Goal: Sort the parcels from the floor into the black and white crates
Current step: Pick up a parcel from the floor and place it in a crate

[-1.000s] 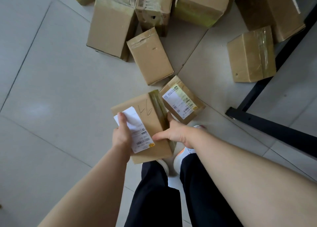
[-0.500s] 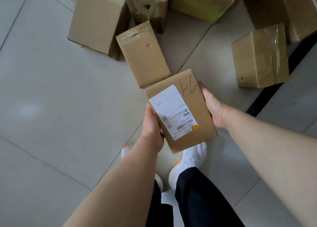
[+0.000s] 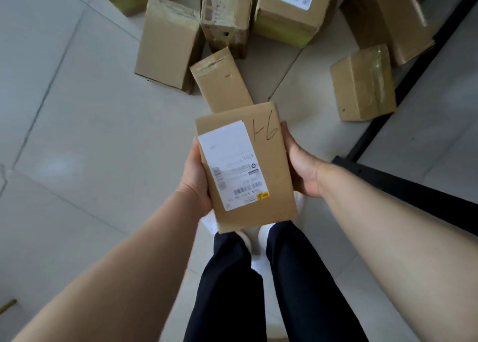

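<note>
I hold a brown cardboard parcel [image 3: 261,176] above my feet, label side up, with a white shipping label on its left half and a handwritten mark near its top right. My left hand [image 3: 195,176] grips its left edge and my right hand [image 3: 301,168] grips its right edge. Several more cardboard parcels lie on the tiled floor ahead: a flat one [image 3: 221,81] just beyond the held parcel, a taller one [image 3: 168,41] to the left, and a taped one [image 3: 363,83] at the right. No black or white crate shows in this view.
A black metal frame [image 3: 403,184] runs along the floor at the right, close to my right arm. Larger boxes [image 3: 292,8] crowd the top of the view. Pale floor tiles [image 3: 77,134] stretch to the left. My dark-trousered legs and white shoes are below the parcel.
The parcel has been lifted off the floor and turned label side up, now squarer to me. The small labelled parcel seen beside it earlier is hidden from view.
</note>
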A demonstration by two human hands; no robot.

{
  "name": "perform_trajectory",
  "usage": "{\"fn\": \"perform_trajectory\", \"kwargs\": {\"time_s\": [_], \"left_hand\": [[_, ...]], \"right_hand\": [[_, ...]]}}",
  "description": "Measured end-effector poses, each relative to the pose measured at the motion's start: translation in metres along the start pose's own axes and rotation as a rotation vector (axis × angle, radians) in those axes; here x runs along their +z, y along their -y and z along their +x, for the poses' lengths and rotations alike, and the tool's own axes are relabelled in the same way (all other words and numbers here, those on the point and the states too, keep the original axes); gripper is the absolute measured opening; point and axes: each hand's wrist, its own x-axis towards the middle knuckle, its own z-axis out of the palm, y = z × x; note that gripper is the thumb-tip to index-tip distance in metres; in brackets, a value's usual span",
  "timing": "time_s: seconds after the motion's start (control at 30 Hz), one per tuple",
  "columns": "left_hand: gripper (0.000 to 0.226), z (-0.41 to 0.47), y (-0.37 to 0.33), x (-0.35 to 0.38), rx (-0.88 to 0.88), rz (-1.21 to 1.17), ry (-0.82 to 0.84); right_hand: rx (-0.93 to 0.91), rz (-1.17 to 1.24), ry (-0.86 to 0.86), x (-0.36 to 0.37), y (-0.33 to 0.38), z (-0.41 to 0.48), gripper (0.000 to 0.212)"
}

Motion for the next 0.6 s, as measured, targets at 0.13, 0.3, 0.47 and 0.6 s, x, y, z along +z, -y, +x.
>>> {"fn": "perform_trajectory", "kwargs": {"time_s": [0.13, 0.3, 0.47, 0.6], "left_hand": [[0.061, -0.084, -0.051, 0.003, 0.06, 0.125, 0.036], [0.06, -0.187, -0.112, 0.029, 0.151, 0.206, 0.077], [0.067, -0.28, -0.155, 0.056, 0.239, 0.257, 0.101], [0.076, -0.35, -0.174, 0.074, 0.294, 0.306, 0.146]], "right_hand": [[-0.069, 0.061, 0.042, 0.028, 0.017, -0.08, 0.112], [-0.235, 0.072, 0.069, 0.042, 0.053, -0.179, 0.096], [-0.436, 0.09, 0.022, 0.051, 0.092, -0.278, 0.086], [-0.559, 0.207, 0.063, 0.057, 0.109, -0.352, 0.078]]}}
